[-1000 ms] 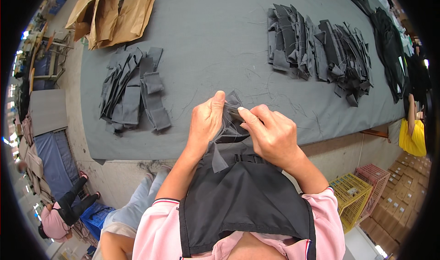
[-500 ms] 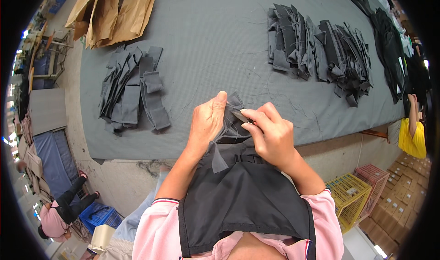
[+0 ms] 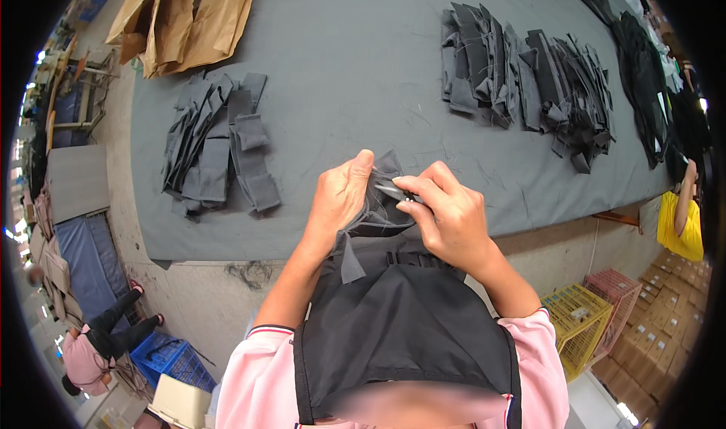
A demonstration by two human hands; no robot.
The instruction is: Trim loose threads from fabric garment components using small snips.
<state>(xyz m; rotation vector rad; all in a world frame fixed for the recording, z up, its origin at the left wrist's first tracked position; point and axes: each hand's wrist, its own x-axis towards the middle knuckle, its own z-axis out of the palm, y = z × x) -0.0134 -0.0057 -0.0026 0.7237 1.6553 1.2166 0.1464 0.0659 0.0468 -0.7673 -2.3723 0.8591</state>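
Note:
My left hand (image 3: 339,198), thumb pointing up, is closed round a dark grey fabric strip (image 3: 372,216) at the table's near edge. A loose tail of the strip (image 3: 351,264) hangs down in front of my black apron (image 3: 408,315). Between the thumb and fingers of my right hand (image 3: 450,213) is a pair of small thread snips (image 3: 389,190). Their metal blades point left and touch or nearly touch the cloth by my left fingers. My right hand covers the rest of the snips.
Grey strips lie in a pile (image 3: 215,149) at left and a larger frayed pile (image 3: 529,81) at right. A brown paper bag (image 3: 189,24) stands far left on the grey-covered table (image 3: 348,74). Crates (image 3: 578,315) flank me; a person in yellow (image 3: 681,225) is at right.
My right hand has shifted slightly, and more of the snips' blades shows beside the cloth. The hanging tail has swung a little left. Pale blue cloth at lower left has mostly left view.

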